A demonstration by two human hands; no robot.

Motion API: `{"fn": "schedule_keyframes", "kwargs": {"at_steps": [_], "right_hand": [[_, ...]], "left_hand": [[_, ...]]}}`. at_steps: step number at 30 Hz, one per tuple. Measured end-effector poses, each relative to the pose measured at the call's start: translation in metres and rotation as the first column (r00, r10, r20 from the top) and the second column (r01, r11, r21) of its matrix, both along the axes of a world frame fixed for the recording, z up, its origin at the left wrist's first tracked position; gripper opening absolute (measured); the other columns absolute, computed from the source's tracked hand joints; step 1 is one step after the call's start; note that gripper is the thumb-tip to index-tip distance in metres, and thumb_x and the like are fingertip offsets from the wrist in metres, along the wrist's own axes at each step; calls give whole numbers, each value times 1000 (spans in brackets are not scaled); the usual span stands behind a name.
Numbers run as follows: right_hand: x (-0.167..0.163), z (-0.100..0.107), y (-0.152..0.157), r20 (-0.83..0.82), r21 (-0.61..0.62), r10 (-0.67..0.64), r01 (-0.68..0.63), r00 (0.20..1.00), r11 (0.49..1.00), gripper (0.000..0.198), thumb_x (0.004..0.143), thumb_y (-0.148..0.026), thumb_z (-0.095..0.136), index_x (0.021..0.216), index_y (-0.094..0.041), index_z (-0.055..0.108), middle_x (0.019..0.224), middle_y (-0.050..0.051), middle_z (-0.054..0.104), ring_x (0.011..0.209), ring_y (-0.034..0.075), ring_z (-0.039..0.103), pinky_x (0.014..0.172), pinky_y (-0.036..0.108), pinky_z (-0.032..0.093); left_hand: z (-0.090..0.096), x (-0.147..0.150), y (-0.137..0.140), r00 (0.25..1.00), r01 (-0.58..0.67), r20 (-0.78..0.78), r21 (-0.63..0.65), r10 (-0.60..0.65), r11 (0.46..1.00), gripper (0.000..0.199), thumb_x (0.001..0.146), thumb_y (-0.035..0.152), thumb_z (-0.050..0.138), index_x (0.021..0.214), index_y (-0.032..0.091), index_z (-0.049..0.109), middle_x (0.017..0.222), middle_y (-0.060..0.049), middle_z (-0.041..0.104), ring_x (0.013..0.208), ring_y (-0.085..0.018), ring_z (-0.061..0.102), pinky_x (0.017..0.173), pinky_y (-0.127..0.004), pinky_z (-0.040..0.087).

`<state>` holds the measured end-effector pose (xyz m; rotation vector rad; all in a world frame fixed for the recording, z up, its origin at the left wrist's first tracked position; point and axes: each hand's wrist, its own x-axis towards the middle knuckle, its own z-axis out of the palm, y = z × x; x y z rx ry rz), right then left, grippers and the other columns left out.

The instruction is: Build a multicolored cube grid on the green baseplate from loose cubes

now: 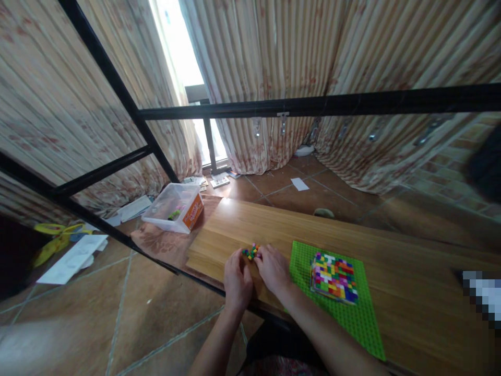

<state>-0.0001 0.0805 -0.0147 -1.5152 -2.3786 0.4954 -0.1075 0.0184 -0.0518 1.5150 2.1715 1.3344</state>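
wood tabletop [219,227], lower centre: l hand [238,282] & r hand [272,269] at loose bricks [249,253], fingers curled, can't tell if clamped. lower right, green baseplate [301,266] w/ multicol. brick block [334,278], looks well along; loose ones unattached. beyond, mid-left, clear bin [191,213], green bits inside.

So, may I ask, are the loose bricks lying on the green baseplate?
No, the loose bricks lie on the wooden tabletop, apart from the green baseplate.
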Motion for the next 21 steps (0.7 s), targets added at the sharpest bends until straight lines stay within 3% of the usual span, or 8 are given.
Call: {"fn": "schedule_keyframes", "kwargs": {"at_steps": [4, 8, 13, 17, 19, 21], "right_hand": [[6, 3, -2, -83, -4, 12, -13, 996, 1000, 15, 88, -16, 49, 91, -18, 63, 92, 8, 65, 91, 20, 59, 79, 29, 42], [16, 13, -10, -336, -39, 3, -17, 942, 999, 19, 87, -13, 48, 93, -20, 64, 92, 6, 66, 89, 17, 61, 78, 27, 44], [51, 29, -31, -682, -222, -160, 6, 714, 975, 16, 84, -21, 51, 87, -21, 67, 83, 3, 68, 76, 16, 66, 72, 28, 51], [101, 40, -47, -792, -417, -386, 43, 473, 908, 19, 81, -36, 58, 86, -22, 68, 81, 3, 70, 74, 18, 69, 69, 31, 56], [131, 43, -50, -784, -450, -455, 117, 423, 885, 22, 77, -40, 61, 87, -22, 69, 82, 3, 71, 75, 19, 69, 71, 33, 57], [161, 44, -50, -756, -439, -489, 218, 436, 872, 23, 76, -41, 63, 88, -23, 71, 85, 4, 72, 76, 20, 69, 73, 35, 57]], "left_hand": [[1, -2, 1, 1000, 8, -5, 9, -8, 1000, 45, 75, 8, 50, 118, 18, 56, 116, -11, 62, 112, -24, 56, 100, -45, 44], [3, -3, 1, 1000, 4, 19, 11, -4, 1000, 41, 78, 11, 51, 118, 17, 56, 114, -11, 63, 110, -24, 57, 98, -44, 45], [5, 1, -2, 996, 7, 87, 30, -9, 1000, 38, 81, 18, 53, 118, 18, 55, 112, -10, 63, 105, -23, 60, 92, -40, 49], [10, 18, -4, 992, 106, 56, 89, -111, 990, 36, 86, 21, 48, 121, 21, 54, 117, -10, 61, 110, -22, 58, 93, -39, 49], [13, 31, -4, 982, 184, 10, 124, -187, 975, 35, 87, 21, 46, 122, 22, 54, 120, -10, 60, 114, -22, 55, 97, -41, 46], [16, 46, -3, 969, 248, -22, 138, -247, 959, 35, 87, 21, 47, 121, 21, 54, 122, -10, 60, 117, -23, 53, 100, -44, 44]]}}
